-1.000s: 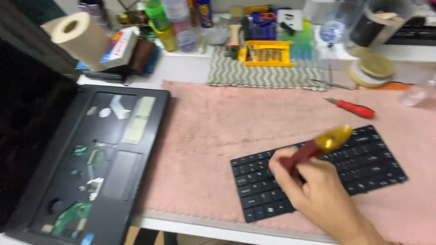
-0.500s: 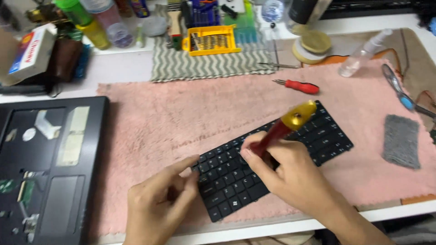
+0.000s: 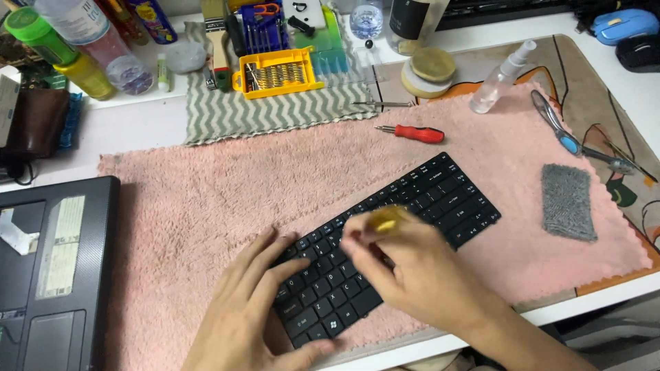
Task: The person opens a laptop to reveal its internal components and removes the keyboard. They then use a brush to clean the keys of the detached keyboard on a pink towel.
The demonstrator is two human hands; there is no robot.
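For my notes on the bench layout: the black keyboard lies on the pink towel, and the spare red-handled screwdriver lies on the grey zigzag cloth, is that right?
Not quite. The head view shows the red-handled screwdriver on the pink towel, just below the grey zigzag cloth. The black keyboard does lie on the towel.

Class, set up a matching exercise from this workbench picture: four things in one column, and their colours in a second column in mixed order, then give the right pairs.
Things:
1. keyboard
2. loose screwdriver handle
3. bit case
4. towel under the keyboard

Colours:
A. yellow
B. pink
C. black
D. red

Pairs: 1-C, 2-D, 3-A, 4-B

The left hand rests on the keyboard's near end; the right hand holds a yellow-topped tool over the keys.
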